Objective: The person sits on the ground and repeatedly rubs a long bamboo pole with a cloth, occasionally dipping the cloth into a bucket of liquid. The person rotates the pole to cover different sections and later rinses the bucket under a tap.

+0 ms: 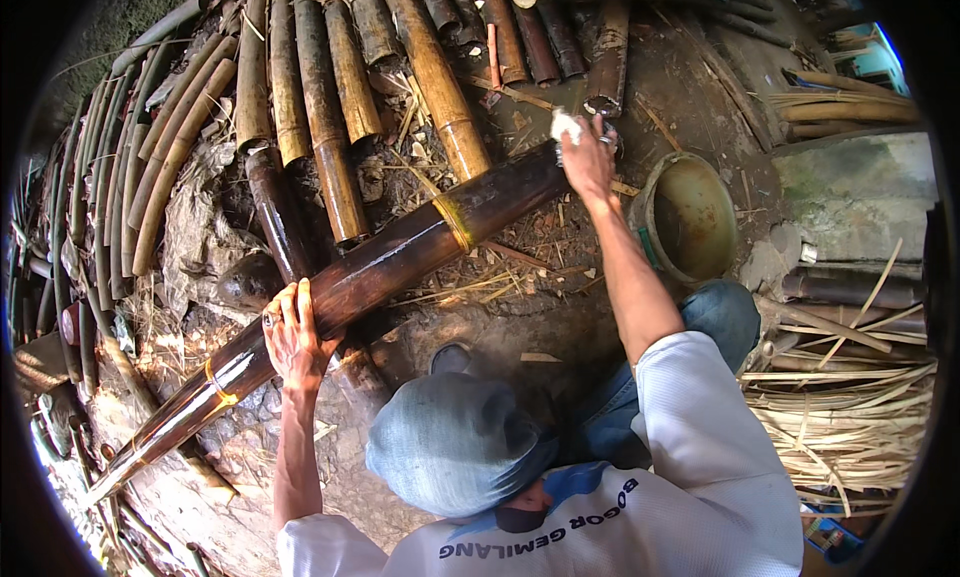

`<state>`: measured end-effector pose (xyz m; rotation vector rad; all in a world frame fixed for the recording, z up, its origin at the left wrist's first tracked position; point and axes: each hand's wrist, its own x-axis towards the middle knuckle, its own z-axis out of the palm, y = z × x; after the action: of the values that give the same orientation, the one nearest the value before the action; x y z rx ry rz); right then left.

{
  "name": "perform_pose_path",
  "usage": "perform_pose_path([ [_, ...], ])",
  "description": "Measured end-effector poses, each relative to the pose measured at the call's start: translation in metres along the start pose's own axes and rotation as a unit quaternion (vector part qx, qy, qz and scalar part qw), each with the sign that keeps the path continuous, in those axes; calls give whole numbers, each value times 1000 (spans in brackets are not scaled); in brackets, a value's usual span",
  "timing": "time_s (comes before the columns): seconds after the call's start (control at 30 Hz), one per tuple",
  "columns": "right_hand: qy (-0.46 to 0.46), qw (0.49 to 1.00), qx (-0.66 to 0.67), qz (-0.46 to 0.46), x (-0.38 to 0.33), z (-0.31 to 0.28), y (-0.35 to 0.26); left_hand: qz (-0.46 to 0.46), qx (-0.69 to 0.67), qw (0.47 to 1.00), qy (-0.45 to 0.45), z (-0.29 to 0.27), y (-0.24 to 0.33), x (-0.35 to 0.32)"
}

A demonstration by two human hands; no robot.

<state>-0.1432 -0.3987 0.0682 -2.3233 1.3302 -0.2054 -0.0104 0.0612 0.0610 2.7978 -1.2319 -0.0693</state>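
Note:
A thick, dark, wet bamboo pole (pixel 385 262) lies slantwise before me, from the lower left to the upper right. Pale yellowish bands ring its joints. My left hand (pixel 295 337) grips the pole left of its middle, fingers curled over the upper side. At the far right end, my right hand (pixel 588 162) holds a crumpled white wad (pixel 566 127) against or just beyond the pole. Whether that wad is cloth or sponge I cannot tell. Beneath the pole, near my left hand, a shorter dark bamboo piece (pixel 278 212) runs crosswise.
A round, stained bucket (pixel 690 217) stands right of my right forearm. Several bamboo poles (pixel 325 107) lie side by side beyond the pole, and curved lengths (pixel 185 167) lean at the left. Split bamboo strips (pixel 840 427) are piled at the right. My jeans-clad knee (pixel 455 447) is close below the pole.

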Motion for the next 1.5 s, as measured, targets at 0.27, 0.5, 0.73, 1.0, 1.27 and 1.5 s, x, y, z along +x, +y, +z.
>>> perform_pose_path([
  [0.27, -32, 926, -11, -377, -135, 127, -93, -20, 49, 999, -13, 5, -2, -13],
  [0.5, 54, 983, -143, -100, 1, 10, 10, -7, 60, 998, 36, 12, 0, -20],
  [0.73, -23, 949, 80, -305, -130, 117, -57, -27, 50, 998, -6, 8, 4, -15],
  [1.0, 149, 981, 114, 53, 48, 1, 81, 26, 50, 996, 71, 10, 2, -12],
  [1.27, 113, 990, 45, 71, 37, 41, 89, 25, 59, 995, 78, 5, 9, -11],
  [1.5, 169, 980, 102, -7, 63, 22, 107, 17, 54, 996, 70, 8, 7, -13],
])
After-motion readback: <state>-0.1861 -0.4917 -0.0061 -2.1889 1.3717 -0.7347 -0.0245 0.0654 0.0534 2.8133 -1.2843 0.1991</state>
